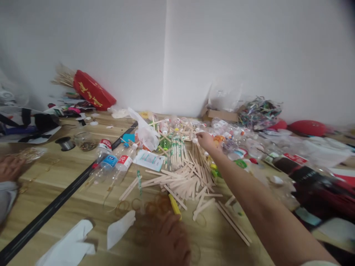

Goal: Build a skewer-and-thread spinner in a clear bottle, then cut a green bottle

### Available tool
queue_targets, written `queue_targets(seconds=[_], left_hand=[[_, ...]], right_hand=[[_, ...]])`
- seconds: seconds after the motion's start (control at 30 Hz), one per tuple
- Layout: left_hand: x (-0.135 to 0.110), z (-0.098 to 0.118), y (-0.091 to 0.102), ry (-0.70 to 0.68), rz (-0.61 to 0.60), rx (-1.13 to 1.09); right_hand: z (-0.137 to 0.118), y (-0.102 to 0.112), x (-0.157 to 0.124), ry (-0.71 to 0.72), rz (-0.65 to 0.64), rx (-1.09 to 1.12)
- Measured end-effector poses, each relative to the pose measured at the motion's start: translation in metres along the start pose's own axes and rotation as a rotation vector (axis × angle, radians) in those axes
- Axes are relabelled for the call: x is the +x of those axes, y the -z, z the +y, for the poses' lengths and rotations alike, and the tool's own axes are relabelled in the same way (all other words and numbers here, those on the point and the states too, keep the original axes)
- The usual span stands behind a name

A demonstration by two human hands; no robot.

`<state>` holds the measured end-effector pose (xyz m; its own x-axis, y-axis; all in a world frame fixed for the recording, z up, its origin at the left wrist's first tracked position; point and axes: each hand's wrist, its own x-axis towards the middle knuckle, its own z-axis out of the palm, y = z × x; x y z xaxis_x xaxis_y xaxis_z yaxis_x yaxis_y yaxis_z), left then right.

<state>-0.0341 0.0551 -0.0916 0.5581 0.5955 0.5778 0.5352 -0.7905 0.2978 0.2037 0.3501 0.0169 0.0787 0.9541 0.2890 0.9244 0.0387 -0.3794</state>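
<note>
My right arm reaches far across the table. Its hand (204, 142) is closed, fingertips together, beside a small white bottle cap (195, 140) among plastic bottles. Whether the fingers grip the cap is too small to tell. Below that hand lies a loose heap of wooden craft sticks (183, 183), with thin brown skewers (197, 157) behind it. Low in the middle, my left hand (170, 240) is smeared by motion, so its grip does not show. It is near a yellow-handled tool (174, 206) and some rubber bands (155, 207).
At the left edge is another person's hand (10, 168) near a clear bag (31, 153). Bottles with red and blue labels (123, 162) lie left of the sticks. White gloves (69, 244) lie in front. More plastic bottles crowd the right, beside a cardboard box (222, 115).
</note>
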Motion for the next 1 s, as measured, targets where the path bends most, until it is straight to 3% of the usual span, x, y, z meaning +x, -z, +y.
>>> queue_targets(seconds=[0.2,0.37,0.53,0.67,0.8,1.0], left_hand=[[0.003,0.005,-0.003,0.053,-0.139,0.026],[0.001,0.006,0.001,0.052,-0.238,0.044],[0.002,0.005,-0.003,0.051,-0.265,0.083],[0.0,0.017,-0.009,-0.106,-0.282,0.157],[-0.007,0.024,-0.017,-0.257,-0.35,0.203],[-0.006,-0.003,-0.007,-0.065,-0.369,0.29]], right_hand=[[-0.014,0.015,-0.087,0.151,-0.187,0.074],[-0.008,0.048,-0.18,0.308,-0.341,0.105],[0.031,0.09,-0.294,0.348,-0.412,0.123],[0.087,0.096,-0.369,0.189,-0.347,0.121],[0.138,0.086,-0.412,0.056,-0.182,0.023],[0.16,0.079,-0.424,0.104,-0.101,0.046]])
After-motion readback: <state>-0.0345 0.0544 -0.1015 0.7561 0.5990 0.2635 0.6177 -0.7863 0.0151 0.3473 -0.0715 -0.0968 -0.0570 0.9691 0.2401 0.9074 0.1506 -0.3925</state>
